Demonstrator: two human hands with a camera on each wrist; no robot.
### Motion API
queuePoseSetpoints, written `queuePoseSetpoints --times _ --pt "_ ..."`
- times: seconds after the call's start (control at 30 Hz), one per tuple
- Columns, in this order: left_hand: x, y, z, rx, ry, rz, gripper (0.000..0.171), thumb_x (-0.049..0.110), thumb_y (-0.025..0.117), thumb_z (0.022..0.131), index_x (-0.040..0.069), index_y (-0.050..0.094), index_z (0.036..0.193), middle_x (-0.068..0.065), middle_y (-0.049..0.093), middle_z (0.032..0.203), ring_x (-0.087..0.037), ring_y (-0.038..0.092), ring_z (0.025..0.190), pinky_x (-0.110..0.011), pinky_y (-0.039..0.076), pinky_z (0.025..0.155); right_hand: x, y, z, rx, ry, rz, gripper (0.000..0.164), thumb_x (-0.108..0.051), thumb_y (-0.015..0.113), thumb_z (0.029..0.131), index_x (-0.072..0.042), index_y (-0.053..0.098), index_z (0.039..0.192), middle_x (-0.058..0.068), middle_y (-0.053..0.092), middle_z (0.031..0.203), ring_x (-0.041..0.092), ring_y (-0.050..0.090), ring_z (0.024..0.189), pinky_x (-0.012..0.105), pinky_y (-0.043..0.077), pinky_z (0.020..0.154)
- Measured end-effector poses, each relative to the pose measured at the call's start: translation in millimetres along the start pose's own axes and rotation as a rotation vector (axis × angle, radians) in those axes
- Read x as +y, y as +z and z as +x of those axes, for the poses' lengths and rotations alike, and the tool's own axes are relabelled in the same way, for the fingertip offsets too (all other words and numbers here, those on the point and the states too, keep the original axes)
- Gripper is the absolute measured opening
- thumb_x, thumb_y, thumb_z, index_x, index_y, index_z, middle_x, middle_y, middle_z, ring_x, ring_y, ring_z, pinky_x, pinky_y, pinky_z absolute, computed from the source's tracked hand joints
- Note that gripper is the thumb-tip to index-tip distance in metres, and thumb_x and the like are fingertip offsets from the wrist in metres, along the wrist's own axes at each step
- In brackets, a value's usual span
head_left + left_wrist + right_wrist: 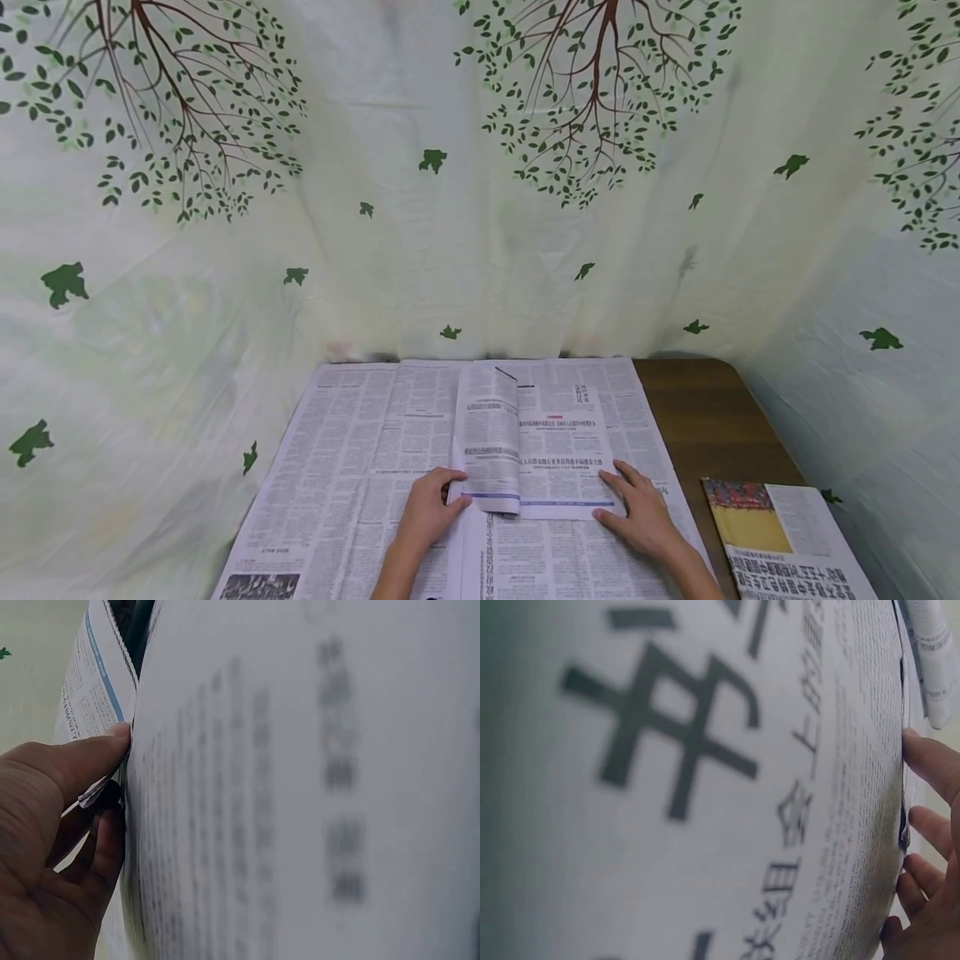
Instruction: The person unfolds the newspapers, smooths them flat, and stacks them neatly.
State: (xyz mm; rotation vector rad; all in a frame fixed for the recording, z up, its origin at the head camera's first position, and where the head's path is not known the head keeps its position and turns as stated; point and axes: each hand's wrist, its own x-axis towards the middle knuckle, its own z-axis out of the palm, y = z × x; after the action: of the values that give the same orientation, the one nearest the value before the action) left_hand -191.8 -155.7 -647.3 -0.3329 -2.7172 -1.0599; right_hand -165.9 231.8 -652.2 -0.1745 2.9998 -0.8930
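A smaller folded newspaper (562, 467) lies on top of wide-spread newspaper sheets, its left part folded over into a raised, curved flap (487, 442). At the lower left corner of that flap, my left hand (429, 510) pinches the paper. The left wrist view shows the thumb (94, 761) on one side of the paper edge and the curled fingers on the other. My right hand (641, 512) rests with spread fingers at the folded newspaper's lower right corner. In the right wrist view, its fingertips (919, 750) touch the paper along the edge.
Spread newspaper sheets (337, 467) cover most of the brown wooden table (697, 417). On the right side lies another folded newspaper (787, 533) with a coloured picture. A pale curtain (510, 275) with printed trees and leaves hangs behind and at both sides.
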Motion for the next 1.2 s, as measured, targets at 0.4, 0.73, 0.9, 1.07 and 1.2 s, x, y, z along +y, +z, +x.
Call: queuePoseSetpoints --times 0.4,0.73,0.9,1.07,1.2 --pt "-13.1 -18.7 -1.6 -0.075 -0.149 -0.077 0.041 0.014 0.092 0.076 0.011 0.077 0.114 -0.001 0.069 0.098 -0.010 0.062 0.076 -0.022 0.052 0.068 1.1 -3.0 0.3 -0.014 0.002 0.032 0.076 -0.055 0.076 0.087 -0.013 0.057 0.148 0.018 0.036 0.163 0.049 0.040 0.144 0.068 0.037 0.108" --pt "-20.3 -30.3 -3.2 -0.077 -0.206 -0.047 0.042 0.015 0.093 0.074 0.012 0.077 0.113 0.000 0.067 0.091 -0.010 0.055 0.074 -0.022 0.048 0.067 3.6 -4.7 -2.7 -0.011 -0.015 0.042 0.076 -0.053 0.077 0.087 -0.011 0.056 0.148 0.017 0.030 0.168 0.048 0.036 0.148 0.068 0.036 0.110" --pt "-23.0 -36.9 -4.7 -0.057 -0.228 -0.028 0.038 0.014 0.092 0.075 0.013 0.079 0.110 0.001 0.065 0.084 -0.009 0.051 0.071 -0.022 0.044 0.065 4.0 -6.6 -3.6 -0.017 -0.034 0.041 0.077 -0.054 0.075 0.088 -0.009 0.056 0.148 0.016 0.035 0.166 0.046 0.039 0.146 0.068 0.036 0.110" --pt "-27.2 -43.2 -6.7 -0.011 -0.238 -0.028 0.028 0.012 0.090 0.077 0.014 0.080 0.104 0.004 0.061 0.077 -0.007 0.048 0.067 -0.022 0.041 0.064 5.5 -8.1 -3.4 -0.020 -0.047 0.034 0.077 -0.054 0.075 0.089 -0.009 0.055 0.148 0.015 0.038 0.164 0.045 0.038 0.147 0.067 0.035 0.112" --pt "-32.6 -43.9 -8.6 0.040 -0.215 -0.015 0.022 0.008 0.088 0.078 0.014 0.081 0.098 0.006 0.059 0.074 -0.005 0.049 0.065 -0.021 0.043 0.062 7.2 -8.2 -4.2 -0.005 -0.077 0.013 0.076 -0.056 0.074 0.089 -0.010 0.057 0.147 0.014 0.044 0.161 0.044 0.040 0.146 0.067 0.036 0.111"
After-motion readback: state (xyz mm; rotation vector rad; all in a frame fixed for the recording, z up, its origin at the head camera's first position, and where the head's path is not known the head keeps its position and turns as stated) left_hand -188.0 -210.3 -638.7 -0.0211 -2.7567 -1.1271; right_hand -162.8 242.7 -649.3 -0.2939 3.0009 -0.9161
